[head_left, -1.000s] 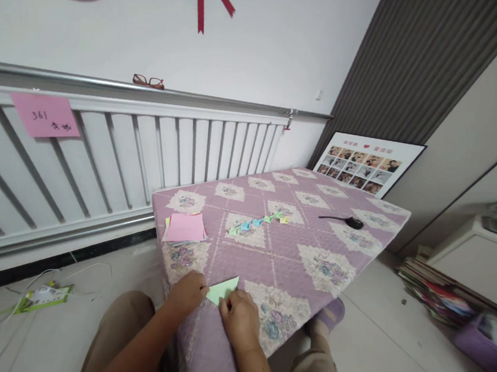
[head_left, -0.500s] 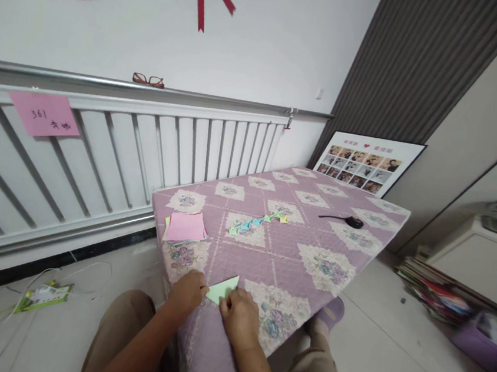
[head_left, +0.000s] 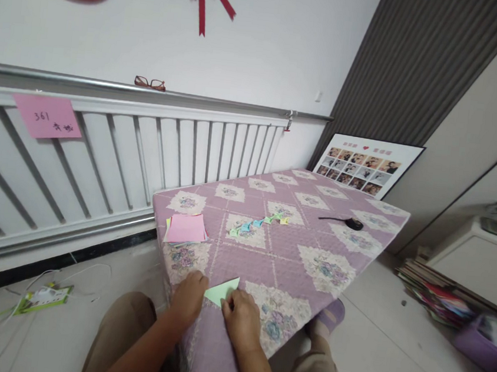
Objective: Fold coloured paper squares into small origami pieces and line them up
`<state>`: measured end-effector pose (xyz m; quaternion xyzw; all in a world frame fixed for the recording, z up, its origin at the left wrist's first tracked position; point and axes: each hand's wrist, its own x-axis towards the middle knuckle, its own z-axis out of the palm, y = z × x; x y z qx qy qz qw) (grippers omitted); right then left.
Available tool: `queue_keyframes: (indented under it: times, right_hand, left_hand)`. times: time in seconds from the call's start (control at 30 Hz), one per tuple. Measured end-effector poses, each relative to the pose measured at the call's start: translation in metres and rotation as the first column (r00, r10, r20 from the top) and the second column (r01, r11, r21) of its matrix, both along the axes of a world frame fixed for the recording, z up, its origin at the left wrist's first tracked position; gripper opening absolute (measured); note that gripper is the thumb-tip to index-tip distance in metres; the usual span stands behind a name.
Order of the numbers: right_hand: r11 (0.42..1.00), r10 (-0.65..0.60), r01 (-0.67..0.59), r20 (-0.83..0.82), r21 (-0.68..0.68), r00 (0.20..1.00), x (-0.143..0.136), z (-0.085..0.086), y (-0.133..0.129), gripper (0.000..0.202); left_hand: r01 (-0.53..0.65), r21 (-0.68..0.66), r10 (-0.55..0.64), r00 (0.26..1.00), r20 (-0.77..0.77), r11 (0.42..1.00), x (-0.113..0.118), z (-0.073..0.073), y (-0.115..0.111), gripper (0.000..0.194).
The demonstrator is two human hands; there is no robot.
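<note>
Both our hands sit low in the frame's centre on the purple quilted table (head_left: 294, 256). Between them lies the green folded paper (head_left: 221, 291): our left hand (head_left: 187, 299) presses its left corner flat with closed fingers, and our right hand (head_left: 241, 321) pinches its lower right edge.

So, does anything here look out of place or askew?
Yes: a pair of glasses sits on the radiator rail, and a green leaflet lies among loose cords on the floor. The folded green paper under both hands looks tidy.
</note>
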<state>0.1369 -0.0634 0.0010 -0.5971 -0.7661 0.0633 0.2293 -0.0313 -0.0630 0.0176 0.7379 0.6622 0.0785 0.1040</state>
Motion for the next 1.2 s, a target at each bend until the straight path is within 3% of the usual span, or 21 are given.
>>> queue_keyframes:
  times: [0.27,0.57,1.0,1.2]
  right_hand:
    - [1.0,-0.004,0.004,-0.008,-0.003,1.0,0.0,0.001,0.0,0.01]
    - [1.0,-0.001,0.001,-0.013,0.0,1.0,0.0,-0.001,0.0,0.009]
    - [1.0,0.015,-0.014,-0.05,0.02,0.999,0.003,-0.004,-0.001,0.009]
    - [1.0,0.001,-0.002,-0.039,-0.023,0.999,0.004,-0.002,0.002,0.011]
  left_hand:
    - [0.139,0.041,-0.138,0.99,-0.028,0.989,0.029,-0.006,-0.024,0.026]
    - [0.064,0.065,-0.064,0.998,0.009,0.996,0.022,-0.019,-0.038,0.037]
    - [0.055,0.04,-0.055,0.998,-0.004,0.998,0.03,-0.012,-0.049,0.05]
    - [0.05,0.042,-0.051,0.999,0.021,0.998,0.032,-0.016,-0.05,0.051]
